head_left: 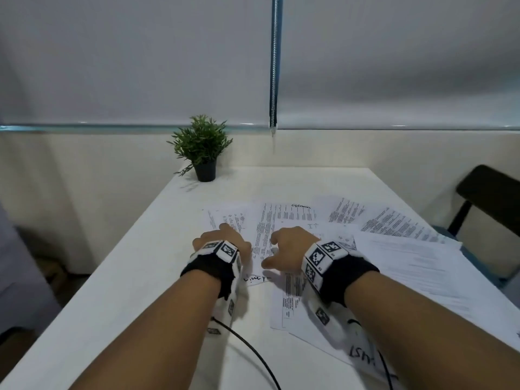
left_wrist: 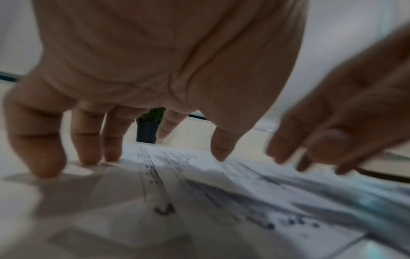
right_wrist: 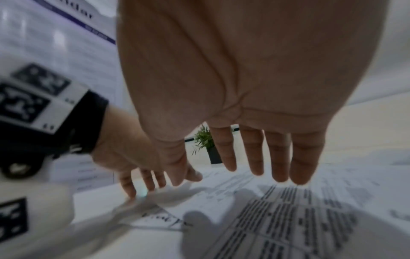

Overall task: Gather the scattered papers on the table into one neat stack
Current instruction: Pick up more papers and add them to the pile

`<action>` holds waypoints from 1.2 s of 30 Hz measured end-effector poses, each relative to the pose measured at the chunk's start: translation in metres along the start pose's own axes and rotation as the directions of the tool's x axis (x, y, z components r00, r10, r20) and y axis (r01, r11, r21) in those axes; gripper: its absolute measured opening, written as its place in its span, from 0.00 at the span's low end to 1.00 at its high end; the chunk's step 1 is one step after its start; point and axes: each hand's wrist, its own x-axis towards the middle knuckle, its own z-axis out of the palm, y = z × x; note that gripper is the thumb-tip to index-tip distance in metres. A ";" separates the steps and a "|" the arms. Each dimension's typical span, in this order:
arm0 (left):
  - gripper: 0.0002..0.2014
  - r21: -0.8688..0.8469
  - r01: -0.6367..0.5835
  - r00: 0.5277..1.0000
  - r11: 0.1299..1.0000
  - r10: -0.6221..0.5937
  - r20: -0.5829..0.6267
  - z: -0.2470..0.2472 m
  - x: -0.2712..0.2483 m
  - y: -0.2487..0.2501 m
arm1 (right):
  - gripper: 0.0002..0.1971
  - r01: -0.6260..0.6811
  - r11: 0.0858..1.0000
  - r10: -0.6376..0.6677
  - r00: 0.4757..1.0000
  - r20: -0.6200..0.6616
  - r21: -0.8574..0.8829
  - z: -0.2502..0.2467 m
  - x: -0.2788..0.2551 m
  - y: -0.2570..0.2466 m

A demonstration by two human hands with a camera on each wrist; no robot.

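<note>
Several printed papers (head_left: 323, 249) are spread loose and overlapping over the middle and right of the white table (head_left: 118, 277), not stacked; no common heading is shared. Going left to right: the potted plant (head_left: 203, 149) is seen at the far-left corner of the table, clear of the sheets. The left hand (head_left: 222, 243) is held palm-down at the left edge of the spread, fingers (left_wrist: 86, 140) splayed and bent downward, tips on or just above the leftmost sheet (head_left: 228, 218) and the table beside it; contact cannot be confirmed because of blur, and nothing is gripped. That leftmost sheet is laid with its long axis running away from the person, skewed a little to the left. The centre sheet (head_left: 284, 218) is laid next to it, long axis also near-to-far, with a handwritten word at its far end. The right hand (head_left: 289, 249) is held palm-down just right of the left hand, over the centre sheets, fingers (right_wrist: 257, 154) spread and nearly straight, thumb out to the left; nothing is held and a shadow is cast on the print below, so it appears to be off the paper. Below that wrist a near sheet (head_left: 292, 294) is seen with text lines running near-to-far. Farther right, two sheets (head_left: 394, 223) are fanned at an angle toward the far right, and a large pale sheet (head_left: 422, 271) is laid slantwise to the table's right edge. A dark chair (head_left: 486, 192) is seen beyond that edge.
</note>
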 end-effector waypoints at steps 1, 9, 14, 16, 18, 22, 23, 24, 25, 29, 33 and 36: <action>0.39 0.021 0.019 1.000 1.000 -0.019 0.000 0.003 0.004 0.002 | 0.25 0.022 0.999 -0.022 1.000 0.007 -0.044 0.005 0.008 -0.006; 0.46 0.013 0.104 0.993 0.994 -0.103 -0.054 0.005 0.044 0.009 | 0.20 0.039 0.992 -0.039 0.999 0.001 -0.121 0.021 0.030 -0.008; 0.45 -0.112 0.076 0.997 0.991 -0.078 -0.017 0.000 0.049 0.025 | 0.27 0.055 0.995 -0.060 0.997 -0.054 -0.083 0.018 0.028 -0.002; 0.38 -0.180 0.054 0.994 0.982 -0.071 -0.086 -0.004 0.044 0.024 | 0.27 0.051 0.996 -0.056 0.996 -0.064 -0.075 0.018 0.027 -0.001; 0.35 -0.238 0.030 0.989 0.971 -0.063 -0.131 -0.014 0.041 0.015 | 0.26 0.049 0.996 -0.053 0.997 -0.064 -0.070 0.018 0.025 -0.001; 0.31 -0.273 0.013 0.988 0.962 -0.054 -0.144 -0.041 0.033 -0.016 | 0.22 0.063 0.995 -0.068 0.996 -0.062 -0.075 0.019 0.017 0.000; 0.26 -0.288 0.001 0.984 0.958 -0.052 -0.171 -0.048 0.027 -0.024 | 0.22 0.061 0.995 -0.066 0.996 -0.060 -0.081 0.021 0.013 0.000; 0.21 -0.293 -0.020 0.978 0.956 -0.043 -0.206 -0.055 0.021 -0.032 | 0.22 0.054 0.993 -0.060 0.996 -0.059 -0.102 0.022 0.011 0.000; 0.19 -0.289 -0.054 0.968 0.956 -0.021 -0.252 -0.064 0.013 -0.040 | 0.23 0.043 0.991 -0.050 0.997 -0.058 -0.126 0.022 0.008 0.000; 0.17 -0.251 -0.364 0.834 0.897 0.194 -0.517 -0.105 -0.017 -0.058 | 0.36 0.046 0.998 -0.044 0.997 -0.064 0.039 0.008 -0.007 -0.001; 0.19 -0.112 -0.667 0.580 0.737 0.419 -0.698 -0.148 -0.069 -0.044 | 0.47 0.126 0.903 -0.030 0.972 -0.232 0.411 -0.028 -0.034 0.000; 0.18 -0.103 -0.797 0.450 0.595 0.472 -0.758 -0.170 -0.112 -0.024 | 0.56 0.168 0.739 0.073 0.943 -0.326 0.652 -0.055 -0.051 0.010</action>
